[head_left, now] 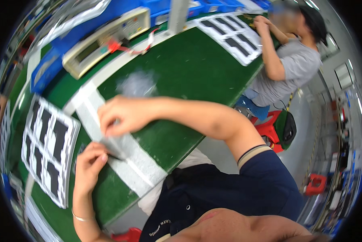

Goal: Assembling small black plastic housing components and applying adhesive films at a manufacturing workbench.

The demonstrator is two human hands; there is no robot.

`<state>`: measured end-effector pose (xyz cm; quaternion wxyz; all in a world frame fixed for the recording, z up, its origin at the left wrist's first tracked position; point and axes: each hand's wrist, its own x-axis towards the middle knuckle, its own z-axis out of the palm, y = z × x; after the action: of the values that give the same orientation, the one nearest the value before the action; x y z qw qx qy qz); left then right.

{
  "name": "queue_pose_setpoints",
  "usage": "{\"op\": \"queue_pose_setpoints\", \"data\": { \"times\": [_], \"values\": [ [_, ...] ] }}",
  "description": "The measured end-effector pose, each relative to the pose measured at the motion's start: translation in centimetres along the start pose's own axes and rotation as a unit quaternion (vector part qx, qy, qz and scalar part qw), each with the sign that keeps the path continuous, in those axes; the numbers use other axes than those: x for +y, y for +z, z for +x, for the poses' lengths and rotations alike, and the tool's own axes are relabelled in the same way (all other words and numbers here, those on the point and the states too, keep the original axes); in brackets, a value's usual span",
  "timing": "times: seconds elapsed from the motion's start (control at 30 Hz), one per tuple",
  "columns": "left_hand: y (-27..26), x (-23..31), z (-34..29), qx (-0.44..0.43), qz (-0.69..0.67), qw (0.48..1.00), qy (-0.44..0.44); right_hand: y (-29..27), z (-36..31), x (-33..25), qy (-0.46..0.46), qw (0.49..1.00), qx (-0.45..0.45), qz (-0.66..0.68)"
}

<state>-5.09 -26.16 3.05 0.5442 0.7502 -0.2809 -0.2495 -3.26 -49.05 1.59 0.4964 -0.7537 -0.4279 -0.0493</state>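
My left hand is closed, thumb against the fingers, low over a pale grey strip on the green table. Just above it my right hand is curled, its fingertips pinched together and pointing down. A thin dark piece shows beside the left fingertips, blurred; whether it is held cannot be told. What either pinch contains is too smeared to make out. Left of my left hand lies a white sheet stack bearing black rectangular pieces. Beyond my right forearm sits a pile of clear plastic bits.
A beige bench instrument with red leads stands at the back, near blue bins. Another white sheet with black pieces lies at the far right, where a co-worker in a grey shirt sits. Red stools are on the floor.
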Motion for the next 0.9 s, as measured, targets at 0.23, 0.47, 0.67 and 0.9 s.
{"op": "queue_pose_setpoints", "data": {
  "times": [0.23,0.47,0.67,0.9],
  "values": [
    [-0.2,0.1,-0.2,-0.003,-0.065,0.998,-0.009,-6.0,-1.5,1.2,0.227,0.963,0.142,0.009],
    [0.5,-0.2,-0.1,0.038,0.090,0.995,0.036,-5.7,-2.0,1.4,0.276,0.952,0.128,-0.006],
    [1.5,-0.7,0.4,0.091,0.224,0.965,0.099,-5.3,-2.2,1.9,0.262,0.941,0.031,-0.212],
    [0.1,-0.2,0.5,0.042,0.231,0.969,0.073,-5.2,-1.8,1.7,0.153,0.922,0.065,-0.350]
  ]
}}
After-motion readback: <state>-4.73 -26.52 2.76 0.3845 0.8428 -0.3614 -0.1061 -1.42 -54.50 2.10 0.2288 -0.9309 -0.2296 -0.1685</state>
